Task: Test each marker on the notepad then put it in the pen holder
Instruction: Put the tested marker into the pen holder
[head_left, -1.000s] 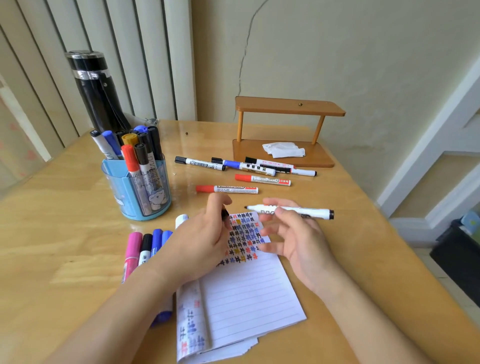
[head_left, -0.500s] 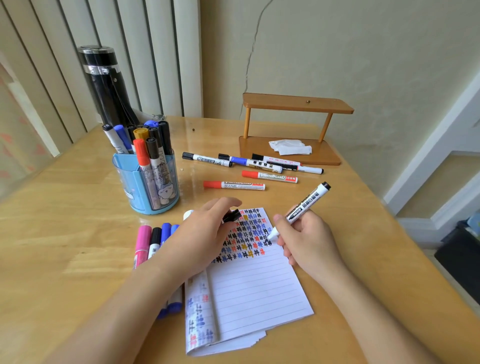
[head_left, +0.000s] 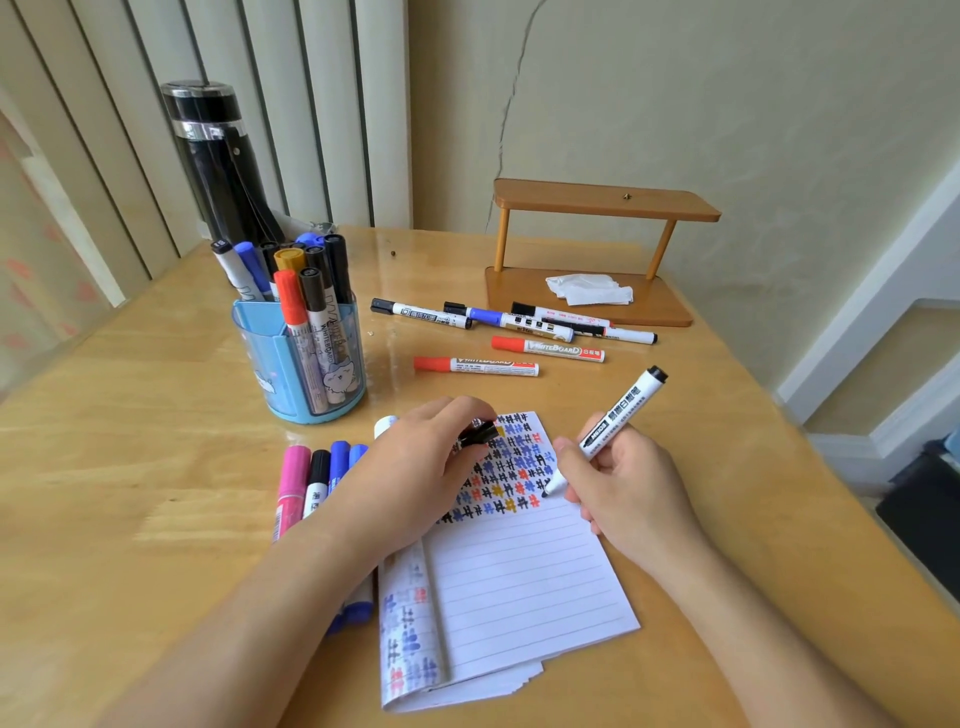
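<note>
The likeliest slip, I judge, is the notepad (head_left: 519, 571) sliding or its folded-over pages springing up when the tip drags, since only my left hand (head_left: 415, 467) pins it; that would smear the new mark into the crowded rows already there. Those rows nearly fill the top of the page, so my stroke could land on an old mark and tell me little about whether this marker writes. The black cap (head_left: 477, 434) I pinch between my left thumb and fingers could also roll out and get away across the table (head_left: 130, 415), because that same hand is busy pressing the paper. The capped markers (head_left: 322, 478) lie just beside the pad's left edge, partly under my left forearm, and a nudge could scatter them.

My right hand (head_left: 623, 488) is closed in a writing grip around the black marker (head_left: 608, 431), fingers pressed low on the barrel, the tail slanting up and away toward the table's right edge. Its tip sits at the pad's right edge, at the end of the lowest marked rows; I cannot tell if it touches the paper. The pen holder (head_left: 301, 364) stands toward the table's far left corner, already holding several markers; more lie loose near the far edge.
</note>
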